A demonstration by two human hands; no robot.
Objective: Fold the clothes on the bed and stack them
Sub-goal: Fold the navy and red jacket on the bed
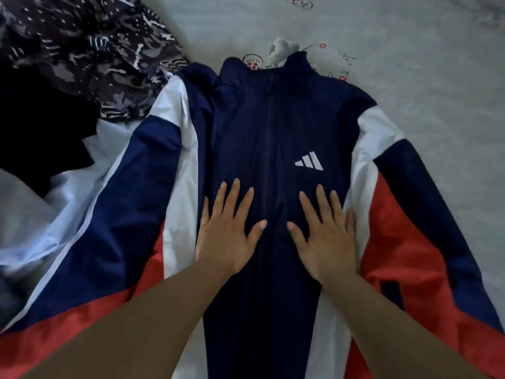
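Jacket [273, 127] spread front-up and zipped on the bed [423, 64], collar away from the person, long axis running from near to far; sleeves splayed out to both sides. Left hand [226, 236] and right hand [325, 242] press flat on its chest either side of the zip, fingers straight, no grip. No fold yet visible; pile [82, 56] at left apparently unfolded, no stack seen

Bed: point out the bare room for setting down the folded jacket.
Bare sheet lies right of the jacket collar and beyond its right sleeve. The left is crowded: patterned garment, black cloth, pale fabric. Both hands press the jacket.
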